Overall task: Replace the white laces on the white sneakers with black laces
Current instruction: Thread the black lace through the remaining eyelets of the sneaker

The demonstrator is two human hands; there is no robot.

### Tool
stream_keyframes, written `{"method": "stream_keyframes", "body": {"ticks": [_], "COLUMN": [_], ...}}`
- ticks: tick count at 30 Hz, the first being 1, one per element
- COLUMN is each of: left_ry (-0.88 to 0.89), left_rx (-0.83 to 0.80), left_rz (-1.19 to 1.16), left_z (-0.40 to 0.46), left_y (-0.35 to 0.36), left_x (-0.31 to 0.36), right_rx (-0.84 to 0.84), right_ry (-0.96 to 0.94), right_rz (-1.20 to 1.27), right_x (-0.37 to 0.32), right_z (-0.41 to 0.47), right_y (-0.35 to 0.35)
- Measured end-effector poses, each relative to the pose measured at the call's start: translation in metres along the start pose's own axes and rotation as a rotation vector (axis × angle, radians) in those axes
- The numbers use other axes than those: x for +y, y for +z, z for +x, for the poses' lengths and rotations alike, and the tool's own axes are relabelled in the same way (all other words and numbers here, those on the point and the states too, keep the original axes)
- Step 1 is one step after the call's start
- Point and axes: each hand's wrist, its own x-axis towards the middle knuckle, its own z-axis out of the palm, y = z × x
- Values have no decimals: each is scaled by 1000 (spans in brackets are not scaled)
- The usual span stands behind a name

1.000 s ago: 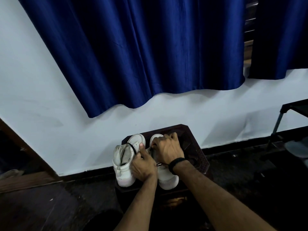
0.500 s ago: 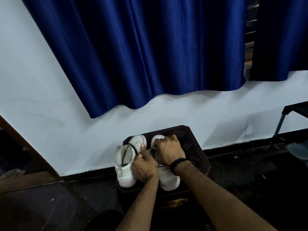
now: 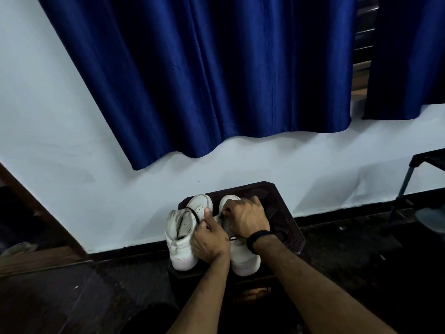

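Both sneakers sit on a dark stool (image 3: 284, 213) by the wall. The left sneaker (image 3: 183, 237) carries a black lace (image 3: 193, 214). The right hand (image 3: 245, 219) pinches a lace at the right sneaker (image 3: 243, 261), the left hand (image 3: 209, 239) curls beside it; lacing looks unfinished.

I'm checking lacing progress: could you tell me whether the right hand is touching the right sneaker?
Touching. The head view shows the right hand lying on top of the right sneaker, fingers curled over its lacing area near the toe, with no gap visible.
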Motion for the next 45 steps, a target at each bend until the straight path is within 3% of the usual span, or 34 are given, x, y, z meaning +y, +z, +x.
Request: {"method": "stream_keyframes", "body": {"ticks": [4, 9, 15, 18, 26, 31, 37, 45], "left_ry": [-11, -12, 12, -7, -5, -85, -274, -211], "left_rx": [3, 4, 6, 3, -112, -261, -244, -214], "left_rz": [2, 4, 1, 11, -67, -162, -248, -237], "left_z": [0, 0, -1, 0, 6, 15, 8, 6], "left_y": [-1, -1, -1, -1, 0, -7, -7, -10], "left_x": [0, 0, 3, 2, -10, -14, -5, -2], "right_rx": [1, -153, 47, -103, -229, -226, -176, -140], "right_ry": [-17, -93, 1, -40, -47, -11, 71, 85], "right_rz": [14, -14, 64, 9, -52, -83, 8, 71], "right_x": [0, 0, -2, -1, 4, 3, 0, -5], "right_z": [1, 4, -2, 3, 5, 4, 2, 2], "right_y": [1, -8, -5, -6, -7, -3, -5, -9]}}
